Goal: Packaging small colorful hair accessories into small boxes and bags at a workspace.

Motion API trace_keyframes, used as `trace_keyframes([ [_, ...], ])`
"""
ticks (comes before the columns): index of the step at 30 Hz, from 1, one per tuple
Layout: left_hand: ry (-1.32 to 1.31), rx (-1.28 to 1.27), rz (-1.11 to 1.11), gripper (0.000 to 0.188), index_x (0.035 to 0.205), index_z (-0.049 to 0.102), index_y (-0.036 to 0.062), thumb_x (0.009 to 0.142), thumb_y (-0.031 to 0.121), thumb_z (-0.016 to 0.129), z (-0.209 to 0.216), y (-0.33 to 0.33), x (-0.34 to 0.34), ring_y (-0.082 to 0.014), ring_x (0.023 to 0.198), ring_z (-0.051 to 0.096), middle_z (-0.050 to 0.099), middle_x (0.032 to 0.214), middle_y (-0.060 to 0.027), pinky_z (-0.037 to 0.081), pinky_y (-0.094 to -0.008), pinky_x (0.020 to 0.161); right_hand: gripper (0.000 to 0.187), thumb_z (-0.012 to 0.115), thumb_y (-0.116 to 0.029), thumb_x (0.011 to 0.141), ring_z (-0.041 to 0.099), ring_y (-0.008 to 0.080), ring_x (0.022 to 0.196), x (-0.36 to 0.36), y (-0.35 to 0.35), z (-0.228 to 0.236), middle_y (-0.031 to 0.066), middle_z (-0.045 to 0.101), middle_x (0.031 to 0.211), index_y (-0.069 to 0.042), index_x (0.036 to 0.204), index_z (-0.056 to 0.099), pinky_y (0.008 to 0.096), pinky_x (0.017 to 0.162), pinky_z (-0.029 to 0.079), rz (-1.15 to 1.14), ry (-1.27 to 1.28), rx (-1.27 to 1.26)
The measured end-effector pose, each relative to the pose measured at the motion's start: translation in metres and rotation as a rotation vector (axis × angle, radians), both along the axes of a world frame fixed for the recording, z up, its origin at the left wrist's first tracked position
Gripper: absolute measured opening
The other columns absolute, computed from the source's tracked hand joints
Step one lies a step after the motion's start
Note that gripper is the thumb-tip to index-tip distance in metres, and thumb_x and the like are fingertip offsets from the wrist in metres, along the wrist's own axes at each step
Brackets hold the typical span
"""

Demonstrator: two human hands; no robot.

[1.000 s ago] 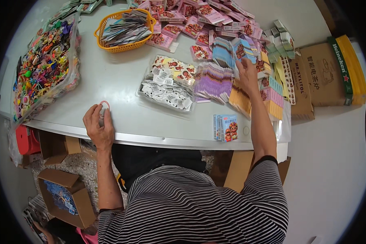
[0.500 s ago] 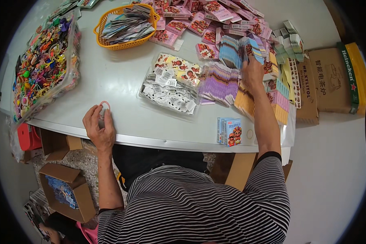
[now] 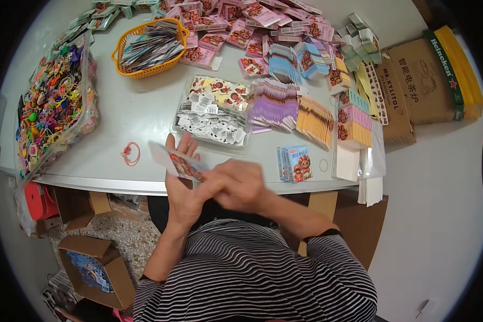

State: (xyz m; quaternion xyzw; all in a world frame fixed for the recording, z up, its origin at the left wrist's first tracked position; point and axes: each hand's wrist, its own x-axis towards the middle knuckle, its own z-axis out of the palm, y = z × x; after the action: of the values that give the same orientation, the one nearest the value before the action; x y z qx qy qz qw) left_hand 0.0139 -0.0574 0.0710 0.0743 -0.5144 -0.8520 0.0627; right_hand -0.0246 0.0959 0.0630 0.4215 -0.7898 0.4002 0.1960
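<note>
A thin printed card or flattened carton (image 3: 181, 165), blurred by motion, is between my two hands over the front edge of the table. My left hand (image 3: 181, 203) supports it from below, with several fingertips showing beyond it. From the right, my right hand (image 3: 237, 185) grips its near end; that hand is smeared and partly hides the piece. A pink elastic band with a small charm (image 3: 130, 154) lies to the left of my hands. On the right stand small blue boxes (image 3: 296, 163), with a thin ring (image 3: 323, 165) beside them.
Behind my hands is a clear tray of stickers and labels (image 3: 212, 114). Rows of purple (image 3: 273, 104), orange (image 3: 314, 122) and blue flat cartons (image 3: 284, 64) are at right. A yellow basket (image 3: 150, 68), pink boxes (image 3: 212, 40) and a bin of colourful trinkets (image 3: 53, 102) lie farther out.
My right hand has come back from the blue cartons with a flat piece. My left hand has let go of the pink band and moved right to meet it.
</note>
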Motion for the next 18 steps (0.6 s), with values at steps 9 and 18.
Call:
trace_keyframes([
  [9,0.048,0.051,-0.268,0.105,0.149,0.033,-0.0026,0.064,0.019,0.091,-0.029,-0.034,0.024,-0.0285,0.140,0.042,0.042,0.151,-0.0179,0.034,-0.0408,0.115,0.086,0.090,-0.026,0.074,0.047,0.0257,0.133,0.014,-0.002,0.008,0.0131,0.044,0.148,-0.006,0.143,0.042,0.0405,0.108,0.042,0.276,-1.099,0.013],
  [18,-0.223,-0.130,-0.185,0.062,0.126,0.060,-0.0042,0.070,0.000,0.085,-0.037,-0.040,0.029,-0.0166,0.099,0.068,0.069,0.117,-0.0119,0.057,-0.0309,0.087,0.060,0.081,-0.011,0.083,0.064,0.0216,0.111,0.024,-0.008,-0.011,0.0161,0.064,0.124,0.003,0.133,0.050,0.0346,0.097,0.051,0.198,-1.080,-0.140],
])
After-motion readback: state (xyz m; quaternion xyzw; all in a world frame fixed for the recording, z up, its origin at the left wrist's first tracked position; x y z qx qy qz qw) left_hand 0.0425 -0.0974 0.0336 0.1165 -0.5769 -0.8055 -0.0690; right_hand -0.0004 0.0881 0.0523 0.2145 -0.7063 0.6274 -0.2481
